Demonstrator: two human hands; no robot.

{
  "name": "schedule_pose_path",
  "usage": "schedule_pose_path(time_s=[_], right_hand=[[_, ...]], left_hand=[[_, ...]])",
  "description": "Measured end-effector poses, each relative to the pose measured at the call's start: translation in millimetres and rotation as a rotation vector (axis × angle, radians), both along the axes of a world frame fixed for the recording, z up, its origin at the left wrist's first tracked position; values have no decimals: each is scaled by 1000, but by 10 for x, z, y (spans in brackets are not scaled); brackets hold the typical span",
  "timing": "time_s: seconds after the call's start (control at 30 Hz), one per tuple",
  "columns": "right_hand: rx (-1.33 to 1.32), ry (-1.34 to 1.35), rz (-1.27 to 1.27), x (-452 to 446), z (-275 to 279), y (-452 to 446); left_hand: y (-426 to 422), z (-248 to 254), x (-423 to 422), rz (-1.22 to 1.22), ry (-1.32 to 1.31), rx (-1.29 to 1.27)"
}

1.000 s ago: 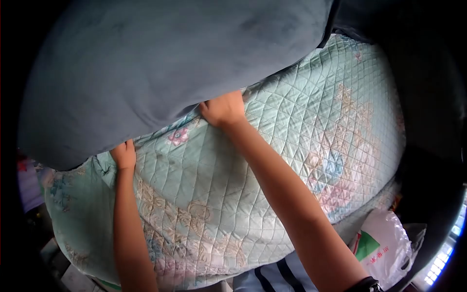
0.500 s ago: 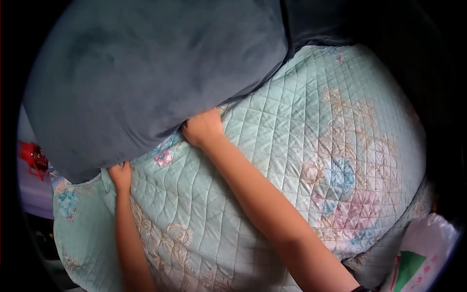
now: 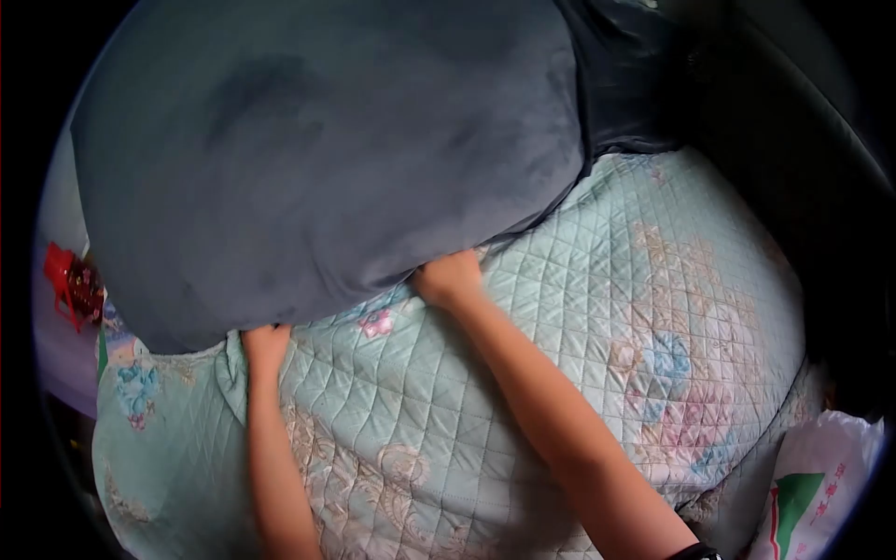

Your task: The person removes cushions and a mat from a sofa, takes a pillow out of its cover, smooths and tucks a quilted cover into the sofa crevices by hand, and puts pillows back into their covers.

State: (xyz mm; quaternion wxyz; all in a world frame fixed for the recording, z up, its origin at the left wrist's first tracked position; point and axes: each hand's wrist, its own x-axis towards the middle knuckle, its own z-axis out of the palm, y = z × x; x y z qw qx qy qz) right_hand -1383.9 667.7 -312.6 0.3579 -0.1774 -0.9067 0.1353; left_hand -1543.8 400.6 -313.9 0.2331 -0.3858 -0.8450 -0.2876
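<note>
A grey, velvety cushion (image 3: 355, 140) lies over the far part of a pale green quilted cover (image 3: 523, 373) with a floral print. My right hand (image 3: 450, 278) is closed at the cushion's near edge, its fingertips hidden beneath it. Farther left, my left hand (image 3: 266, 343) is also closed at that edge, with the cover bunched beside it. Both hands appear to grip the cover's cloth, though the cushion hides the fingertips. Small folds run across the quilting between the two hands.
A white plastic bag (image 3: 812, 485) with a green patch stands at the lower right. At the far left sits a red object (image 3: 70, 285) on a purplish surface. A dark upholstered form (image 3: 793, 187) rises along the right side.
Both hands have shifted right and nearer in the picture, along with the cushion's edge and the cover's pink flower. The view has shifted slightly too. Both hands keep their closed shape.
</note>
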Motion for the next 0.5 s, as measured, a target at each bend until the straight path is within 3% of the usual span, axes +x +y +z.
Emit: schedule_pose_path(time_s=[0.13, 0.23, 0.33, 0.5], right_hand=[[-98, -264, 35, 47, 128, -23], [-20, -103, 2, -19, 11, -9], [-134, -167, 19, -13, 70, 11], [-145, -70, 57, -106, 32, 134]], left_hand=[[-73, -160, -132, 40, 34, -5], [-51, -134, -92, 84, -26, -41], [18, -181, -63, -57, -167, -62], [88, -33, 99, 77, -439, -330]])
